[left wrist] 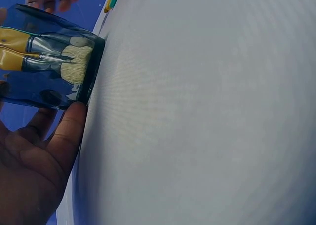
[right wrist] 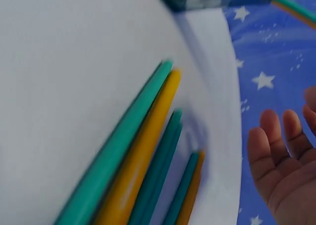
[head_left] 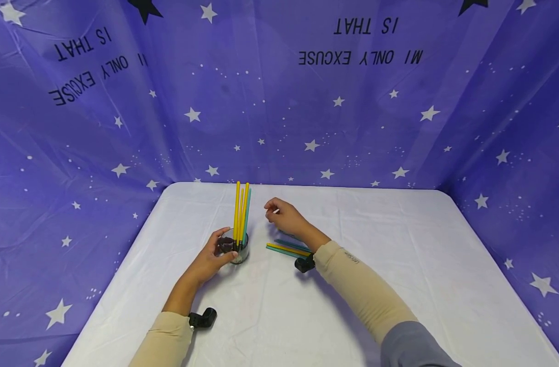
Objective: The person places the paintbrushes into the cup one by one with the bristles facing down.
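Note:
My left hand (head_left: 209,262) holds a clear drinking glass (head_left: 244,253) on the table, its fingers and thumb around the sides. Several paintbrushes (head_left: 236,214) with yellow handles and a teal one stand in it, handles up. The left wrist view shows their pale bristles (left wrist: 75,71) down near the glass's bottom. To the right of the glass, my right hand (head_left: 286,216) hovers with loosely bent fingers and nothing in them. Below its wrist, several more teal and yellow brush handles (right wrist: 143,170) lie on the table; their far ends are hidden.
A white cloth covers the table (head_left: 375,244). Purple sheets (head_left: 270,117) with stars and lettering hang behind it and at both sides. A black wrist camera (head_left: 304,263) sits close to the lying handles.

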Tool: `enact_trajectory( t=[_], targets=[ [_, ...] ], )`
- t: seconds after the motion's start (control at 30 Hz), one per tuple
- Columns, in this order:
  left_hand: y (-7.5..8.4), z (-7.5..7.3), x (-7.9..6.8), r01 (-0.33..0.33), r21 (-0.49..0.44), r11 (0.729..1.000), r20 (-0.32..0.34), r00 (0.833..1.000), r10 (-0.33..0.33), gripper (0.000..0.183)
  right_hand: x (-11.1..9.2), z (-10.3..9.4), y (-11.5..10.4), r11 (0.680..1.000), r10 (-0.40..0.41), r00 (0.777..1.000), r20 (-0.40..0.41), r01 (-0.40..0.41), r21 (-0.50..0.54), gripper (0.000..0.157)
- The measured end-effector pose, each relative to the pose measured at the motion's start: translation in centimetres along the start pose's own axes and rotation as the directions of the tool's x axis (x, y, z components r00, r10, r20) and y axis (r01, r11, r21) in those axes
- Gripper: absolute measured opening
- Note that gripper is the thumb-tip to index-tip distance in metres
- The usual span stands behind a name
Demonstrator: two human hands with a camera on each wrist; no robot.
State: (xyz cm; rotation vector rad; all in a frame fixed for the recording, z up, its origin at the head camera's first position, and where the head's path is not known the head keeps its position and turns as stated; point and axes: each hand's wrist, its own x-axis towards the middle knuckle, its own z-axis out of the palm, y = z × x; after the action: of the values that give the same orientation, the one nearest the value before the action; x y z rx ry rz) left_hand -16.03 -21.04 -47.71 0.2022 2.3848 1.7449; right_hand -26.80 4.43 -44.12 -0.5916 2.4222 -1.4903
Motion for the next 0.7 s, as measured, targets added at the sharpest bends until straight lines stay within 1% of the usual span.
enact_trajectory(
  t=[0.17,0.2,0.27,0.33,0.4,0.53,0.7],
  targets=[
    [0.0,-0.1,-0.1,-0.011,0.006,1.0,0.003,1.0,0.011,0.079,0.0,-1.5,2.1,0.994,0.048,0.998,0.038,-0.044,-0.104,0.027],
    [0.0,-0.1,-0.1,-0.013,0.013,1.0,0.004,1.0,0.013,0.079,0.0,-1.8,2.4,0.992,0.068,0.996,0.051,-0.062,-0.109,0.027],
    [0.1,-0.1,-0.1,-0.009,0.017,1.0,0.002,1.0,0.009,0.079,0.0,-2.3,2.7,0.987,0.1,0.992,0.077,-0.089,-0.137,0.027],
    [0.1,-0.2,-0.1,-0.006,0.02,1.0,0.003,1.0,0.006,0.079,0.0,-2.8,2.9,0.979,0.119,0.987,0.104,-0.099,-0.18,0.026],
    [0.2,-0.2,-0.2,-0.005,0.02,1.0,0.007,1.0,0.005,0.079,-0.1,-3.2,2.8,0.963,0.123,0.984,0.125,-0.088,-0.255,0.025],
    [0.2,-0.1,-0.1,0.001,0.005,1.0,0.005,1.0,-0.001,0.079,0.0,-3.7,2.7,0.915,0.129,0.977,0.172,-0.05,-0.401,0.023],
    [0.1,0.0,-0.1,0.007,0.005,1.0,0.006,1.0,-0.008,0.078,-0.1,-3.9,2.5,0.874,0.175,0.958,0.227,-0.045,-0.484,0.022]
  ],
)
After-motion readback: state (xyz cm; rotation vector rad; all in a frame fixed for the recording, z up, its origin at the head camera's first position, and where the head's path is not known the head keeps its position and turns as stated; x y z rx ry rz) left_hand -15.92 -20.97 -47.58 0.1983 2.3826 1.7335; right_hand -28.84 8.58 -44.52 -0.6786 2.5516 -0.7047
